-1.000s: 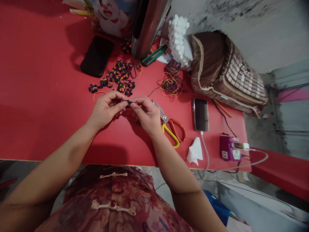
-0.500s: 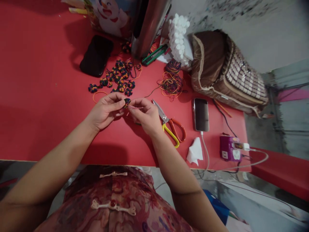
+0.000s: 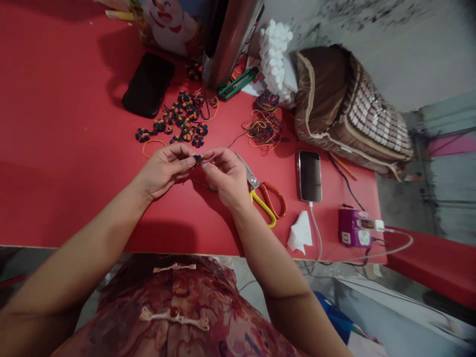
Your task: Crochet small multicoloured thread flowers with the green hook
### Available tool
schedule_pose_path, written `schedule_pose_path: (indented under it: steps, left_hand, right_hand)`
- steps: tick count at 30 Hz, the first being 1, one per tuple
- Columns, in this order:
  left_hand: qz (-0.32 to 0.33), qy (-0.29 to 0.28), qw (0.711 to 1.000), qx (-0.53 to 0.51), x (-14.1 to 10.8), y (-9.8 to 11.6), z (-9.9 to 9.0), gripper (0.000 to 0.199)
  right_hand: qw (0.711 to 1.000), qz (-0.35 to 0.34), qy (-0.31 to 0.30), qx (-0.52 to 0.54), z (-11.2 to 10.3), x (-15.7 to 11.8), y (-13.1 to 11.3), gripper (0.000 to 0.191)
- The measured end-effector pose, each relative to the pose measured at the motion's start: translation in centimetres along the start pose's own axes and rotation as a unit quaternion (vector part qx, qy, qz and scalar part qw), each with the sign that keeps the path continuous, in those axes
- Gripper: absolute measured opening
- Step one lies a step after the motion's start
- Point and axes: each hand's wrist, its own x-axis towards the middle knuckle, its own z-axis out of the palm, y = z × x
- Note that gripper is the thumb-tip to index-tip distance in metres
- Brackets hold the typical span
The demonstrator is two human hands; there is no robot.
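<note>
A small dark multicoloured knotted piece (image 3: 198,159) is pinched between the thumb and fingers of my left hand (image 3: 167,168). Close on its right, my right hand (image 3: 225,176) has thumb and forefinger pressed together on a thin pinkish strand at the piece. Just above the hands lies a pile of similar knotted pieces (image 3: 186,116) with loose cords. A tangle of multicoloured thread (image 3: 265,129) sits to the upper right. Scissors (image 3: 260,191) with red and yellow handles lie beside my right hand, their blades partly hidden by it.
On the red table (image 3: 55,148) are a black phone (image 3: 148,85), a metal cylinder (image 3: 230,44), a green cutter (image 3: 238,85), a charging phone (image 3: 310,176), a white tissue (image 3: 300,233) and a purple box (image 3: 353,227). A brown cushion (image 3: 353,104) lies at the right.
My right hand has shifted slightly right and up. The knotted piece has turned and moved a little right, and less of it shows between my fingers.
</note>
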Motion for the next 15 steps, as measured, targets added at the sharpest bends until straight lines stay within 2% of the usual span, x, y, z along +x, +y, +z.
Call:
schedule_pose_path:
  steps: [3, 7, 10, 15]
  left_hand:
    - [-0.014, -0.002, 1.0, -0.015, -0.1, 0.2, -0.1, 0.047]
    - [-0.039, -0.025, 0.997, -0.055, -0.1, 0.3, -0.5, 0.042]
    - [-0.061, -0.041, 0.995, -0.074, -0.3, 0.2, -0.7, 0.041]
    - [-0.068, -0.053, 0.991, -0.101, -0.4, 0.0, -0.6, 0.039]
  right_hand:
    - [0.999, 0.031, -0.02, 0.04, 0.0, 0.0, -0.5, 0.026]
    - [0.983, 0.119, -0.097, 0.104, -0.2, 0.1, -1.2, 0.034]
    - [0.967, 0.158, -0.14, 0.14, -0.5, 0.3, -1.3, 0.037]
    - [0.962, 0.181, -0.135, 0.153, -0.9, 0.8, -1.0, 0.037]
